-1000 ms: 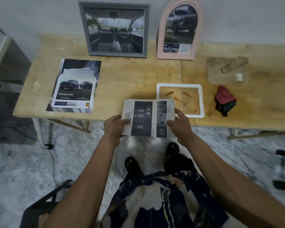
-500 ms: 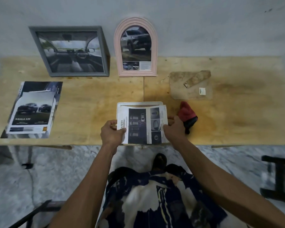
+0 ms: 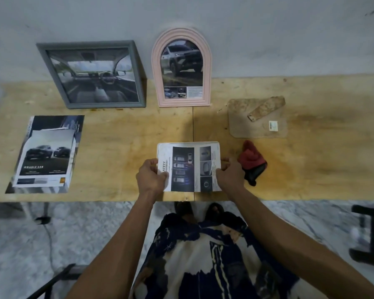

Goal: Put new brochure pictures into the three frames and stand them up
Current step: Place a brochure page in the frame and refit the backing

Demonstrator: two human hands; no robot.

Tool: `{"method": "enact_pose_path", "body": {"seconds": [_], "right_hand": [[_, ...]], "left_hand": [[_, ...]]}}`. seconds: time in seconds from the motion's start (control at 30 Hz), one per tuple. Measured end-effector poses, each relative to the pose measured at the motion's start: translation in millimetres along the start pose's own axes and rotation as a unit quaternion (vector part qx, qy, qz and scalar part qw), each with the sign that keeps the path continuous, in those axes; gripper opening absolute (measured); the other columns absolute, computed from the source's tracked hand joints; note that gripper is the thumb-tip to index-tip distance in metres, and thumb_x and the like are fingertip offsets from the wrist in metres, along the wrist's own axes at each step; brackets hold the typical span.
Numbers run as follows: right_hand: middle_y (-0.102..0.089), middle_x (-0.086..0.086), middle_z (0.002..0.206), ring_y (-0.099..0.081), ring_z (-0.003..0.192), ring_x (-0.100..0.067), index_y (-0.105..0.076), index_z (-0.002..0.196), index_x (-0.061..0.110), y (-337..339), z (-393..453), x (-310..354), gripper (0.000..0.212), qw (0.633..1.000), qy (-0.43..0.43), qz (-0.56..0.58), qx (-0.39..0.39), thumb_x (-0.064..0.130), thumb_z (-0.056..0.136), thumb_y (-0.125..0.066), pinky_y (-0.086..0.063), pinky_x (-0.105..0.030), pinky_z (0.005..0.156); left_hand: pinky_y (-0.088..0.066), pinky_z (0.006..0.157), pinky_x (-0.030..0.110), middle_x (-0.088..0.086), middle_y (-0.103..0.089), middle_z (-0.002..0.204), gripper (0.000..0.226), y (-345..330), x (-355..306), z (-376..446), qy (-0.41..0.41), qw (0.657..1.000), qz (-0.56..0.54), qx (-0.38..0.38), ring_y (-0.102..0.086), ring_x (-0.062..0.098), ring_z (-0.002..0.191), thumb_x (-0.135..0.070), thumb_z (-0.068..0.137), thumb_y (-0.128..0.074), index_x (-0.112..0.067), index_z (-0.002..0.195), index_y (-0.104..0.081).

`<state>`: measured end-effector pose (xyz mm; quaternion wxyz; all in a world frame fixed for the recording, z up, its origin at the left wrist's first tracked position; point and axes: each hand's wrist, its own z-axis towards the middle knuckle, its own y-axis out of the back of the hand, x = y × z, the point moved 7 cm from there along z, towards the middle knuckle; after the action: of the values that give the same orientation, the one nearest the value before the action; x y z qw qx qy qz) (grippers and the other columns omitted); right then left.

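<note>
While the brochure page (image 3: 189, 167) lay over the white frame (image 3: 188, 143) near the surface's (image 3: 121, 134) six o'clock edge, it was pinched by the left grip (image 3: 150, 178) and the right grip (image 3: 230, 176) (cloth (image 3: 252, 161) at three o'clock).

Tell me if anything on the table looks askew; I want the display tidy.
The grey frame leans crooked against the wall, tilted sideways, while the pink arched frame beside it stands straight. The brochure stack at the left is unevenly piled, sheets offset. The backing board lies loose beyond the red cloth.
</note>
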<state>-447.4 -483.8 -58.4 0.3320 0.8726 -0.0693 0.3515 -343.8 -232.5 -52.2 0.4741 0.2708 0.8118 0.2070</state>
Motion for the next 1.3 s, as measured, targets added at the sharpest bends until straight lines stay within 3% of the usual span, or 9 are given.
{"method": "enact_pose_path", "body": {"seconds": [0.2,0.3,0.4,0.47,0.53,0.63,0.73,1.0,1.3], "right_hand": [[-0.057,-0.002,0.091,-0.054,0.082,-0.019,-0.059,0.119,0.007,-3.0,2.6,12.1,0.035,0.998,0.040,-0.041,-0.017,-0.001,0.084,-0.053,-0.037,-0.025,0.069],[-0.058,0.000,0.084,-0.056,0.080,-0.021,-0.061,0.108,0.007,-6.6,2.6,8.3,0.029,0.997,0.049,-0.046,-0.027,-0.003,0.082,-0.052,-0.037,-0.024,0.068],[-0.057,0.005,0.071,-0.055,0.070,-0.018,-0.060,0.088,0.010,-12.0,3.8,4.1,0.018,0.996,0.053,-0.066,-0.019,-0.003,0.080,-0.051,-0.035,-0.021,0.052],[-0.062,0.000,0.073,-0.060,0.069,-0.020,-0.063,0.084,0.012,-16.9,6.1,-0.1,0.020,0.996,0.050,-0.079,-0.011,0.000,0.076,-0.050,-0.037,-0.021,0.048],[-0.064,-0.006,0.086,-0.062,0.075,-0.023,-0.064,0.088,0.019,-21.1,10.3,-4.9,0.023,0.994,0.041,-0.104,-0.009,0.011,0.073,-0.048,-0.044,-0.025,0.055],[-0.058,-0.006,0.112,-0.058,0.095,-0.025,-0.061,0.111,0.028,-21.8,9.4,-4.4,0.037,0.987,0.046,-0.150,-0.014,0.023,0.078,-0.047,-0.053,-0.035,0.073],[-0.043,-0.005,0.128,-0.045,0.113,-0.024,-0.046,0.140,0.031,-24.9,5.5,-3.4,0.050,0.975,0.062,-0.211,0.004,0.020,0.092,-0.052,-0.048,-0.036,0.086],[-0.033,-0.009,0.136,-0.036,0.124,-0.030,-0.025,0.151,0.034,-32.5,3.4,-4.5,0.062,0.956,0.095,-0.273,0.043,0.023,0.096,-0.051,-0.046,-0.042,0.093],[-0.035,-0.010,0.138,-0.036,0.127,-0.033,-0.032,0.147,0.030,-29.0,0.5,-0.3,0.064,0.973,0.069,-0.217,0.047,0.018,0.089,-0.057,-0.045,-0.046,0.098]], "left_hand": [[-0.047,0.083,0.027,0.009,-0.070,0.107,0.046,-6.2,1.5,15.8,-0.034,0.996,0.078,0.040,-0.065,0.025,0.099,-0.012,0.080,-0.079,-0.004,0.123,-0.064],[-0.046,0.075,0.029,0.011,-0.068,0.096,0.022,-6.7,1.9,13.5,-0.065,0.991,0.106,0.050,-0.062,0.025,0.087,-0.007,0.081,-0.075,-0.014,0.097,-0.062],[-0.048,0.065,0.034,0.010,-0.064,0.085,0.016,-6.6,3.3,12.7,-0.096,0.986,0.132,0.044,-0.059,0.025,0.077,-0.004,0.079,-0.074,-0.010,0.085,-0.059],[-0.048,0.063,0.033,0.008,-0.064,0.091,0.023,-6.7,5.9,15.2,-0.110,0.982,0.144,0.042,-0.061,0.027,0.082,-0.009,0.077,-0.075,-0.006,0.095,-0.061],[-0.053,0.071,0.037,0.009,-0.065,0.105,0.042,-7.5,6.5,18.3,-0.110,0.983,0.139,0.051,-0.063,0.030,0.095,-0.015,0.076,-0.077,-0.009,0.114,-0.060],[-0.053,0.085,0.041,0.014,-0.059,0.122,0.059,-9.5,6.2,21.3,-0.120,0.980,0.148,0.065,-0.059,0.033,0.110,-0.021,0.077,-0.081,-0.011,0.130,-0.054],[-0.047,0.098,0.042,0.016,-0.045,0.138,0.077,-14.2,7.8,24.2,-0.124,0.972,0.179,0.083,-0.050,0.033,0.123,-0.024,0.081,-0.081,-0.012,0.146,-0.043],[-0.045,0.099,0.043,0.017,-0.041,0.141,0.085,-19.8,11.8,21.0,-0.142,0.955,0.226,0.126,-0.049,0.034,0.126,-0.041,0.083,-0.076,-0.013,0.153,-0.036],[-0.047,0.095,0.040,0.013,-0.041,0.136,0.082,-22.7,11.6,22.1,-0.157,0.943,0.260,0.133,-0.048,0.030,0.123,-0.039,0.087,-0.074,-0.017,0.155,-0.032]]}}
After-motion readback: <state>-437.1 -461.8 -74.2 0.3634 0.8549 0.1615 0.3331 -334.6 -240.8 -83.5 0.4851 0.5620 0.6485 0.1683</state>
